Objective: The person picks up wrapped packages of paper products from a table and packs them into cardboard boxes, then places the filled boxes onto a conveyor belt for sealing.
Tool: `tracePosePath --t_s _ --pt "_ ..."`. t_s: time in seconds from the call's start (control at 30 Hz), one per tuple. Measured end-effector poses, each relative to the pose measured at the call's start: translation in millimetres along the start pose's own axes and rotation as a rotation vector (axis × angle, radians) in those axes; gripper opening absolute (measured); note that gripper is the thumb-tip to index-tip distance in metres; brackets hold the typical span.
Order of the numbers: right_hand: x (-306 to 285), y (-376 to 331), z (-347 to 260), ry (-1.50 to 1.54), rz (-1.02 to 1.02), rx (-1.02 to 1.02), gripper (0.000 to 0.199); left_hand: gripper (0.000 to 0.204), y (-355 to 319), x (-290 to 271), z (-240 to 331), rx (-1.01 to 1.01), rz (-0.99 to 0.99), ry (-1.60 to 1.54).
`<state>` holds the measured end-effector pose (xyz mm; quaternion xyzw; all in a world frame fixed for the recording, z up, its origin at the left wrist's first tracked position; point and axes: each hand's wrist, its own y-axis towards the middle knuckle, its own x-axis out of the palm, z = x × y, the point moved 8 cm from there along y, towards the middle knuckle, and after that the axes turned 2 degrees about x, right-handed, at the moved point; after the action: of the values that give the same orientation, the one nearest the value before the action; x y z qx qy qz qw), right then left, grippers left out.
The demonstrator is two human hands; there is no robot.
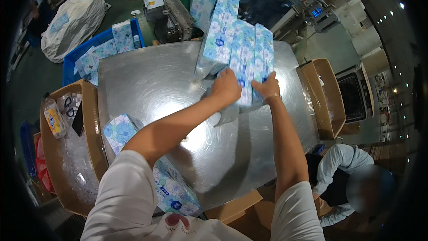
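Two long blue floral tissue packs stand side by side at the far part of the metal table (pixel 147 80): a middle pack (pixel 243 53) and a right pack (pixel 264 49). My left hand (pixel 226 87) is closed at the near left edge of the middle pack. With its thumb toward the front and fingers along the outer side, my right hand (pixel 267 87) grips the right pack. Just left of them leans another tissue pack (pixel 218 35), nearest my left hand. Partly under my left forearm, a further floral pack (pixel 174 187) lies by the table's near edge.
A cardboard box (pixel 91 129) with clear plastic, a bottle and a phone stands left. Behind it is a blue crate (pixel 67 69) of packs. A conveyor (pixel 171 6) meets the far edge. Another carton (pixel 327 98) stands right; a person (pixel 343 169) sits at lower right.
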<state>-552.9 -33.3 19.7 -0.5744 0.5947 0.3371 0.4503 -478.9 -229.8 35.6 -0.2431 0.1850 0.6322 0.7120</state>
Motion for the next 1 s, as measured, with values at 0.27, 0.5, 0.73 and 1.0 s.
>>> tracePosePath --t_s 0.27,0.5,0.73,1.0 --pt "-15.0 -271.4 16.1 0.324 -0.382 -0.426 0.095 0.045 -252.0 4.5 4.5 0.34 -0.492 0.139" --pt "34.0 -299.5 47.9 0.702 -0.74 -0.123 0.066 0.065 -332.2 -161.2 -134.4 -0.188 0.75 -0.068" --pt "77.8 -268.2 -5.5 1.304 -0.987 0.307 0.069 0.064 -277.0 -4.3 -186.0 -0.408 -0.057 -1.3" --pt "51.5 -289.4 33.8 1.51 -0.72 0.066 0.086 0.069 -263.3 11.7 -148.7 -0.205 0.012 -1.402"
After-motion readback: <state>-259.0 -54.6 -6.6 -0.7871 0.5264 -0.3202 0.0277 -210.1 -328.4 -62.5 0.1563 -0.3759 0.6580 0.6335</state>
